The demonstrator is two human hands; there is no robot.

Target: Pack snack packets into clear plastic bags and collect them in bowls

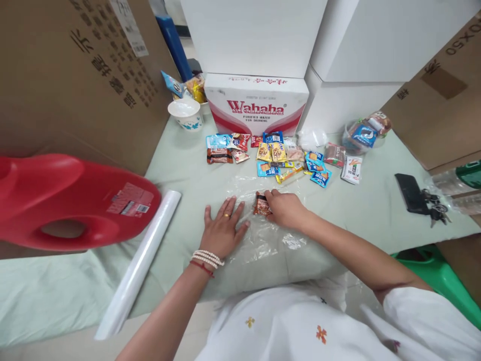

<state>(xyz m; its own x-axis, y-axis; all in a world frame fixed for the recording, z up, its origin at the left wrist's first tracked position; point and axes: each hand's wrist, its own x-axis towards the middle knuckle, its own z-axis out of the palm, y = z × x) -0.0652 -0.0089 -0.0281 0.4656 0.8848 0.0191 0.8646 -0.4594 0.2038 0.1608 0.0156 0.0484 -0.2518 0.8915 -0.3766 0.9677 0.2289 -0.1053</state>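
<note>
Watching this over the head cam from my end. Closest to me is the person's white shirt (281, 326), right up at the near side of the table. Off to the left, a pale roll (146, 255) lies slantwise on the green cloth (184, 175), out of the way of both hands. A big red jug (93, 200) looms beside it; can't tell if they touch.

Now the good bit: the hands are apart. The left hand (223, 230) is palm down, fingers spread, at the left side of a crinkly clear plastic sheet (263, 245). My guess is it's there to stop the thin stuff sliding or curling. The right hand (285, 208) has its fingers closed on the right end of a brown packet (259, 204), which sits over the sheet, just beyond the left fingertips. Gripping only one end probably keeps the rest free to position.

Way over right, a phone (411, 193) and keys (438, 208) sit together, well clear of the action. Further back there's a cluster of snack packets (278, 151), spread within easy reach, I'd say, with a paper cup (186, 115) to the left and the Wahaha carton (257, 105) right behind.
</note>
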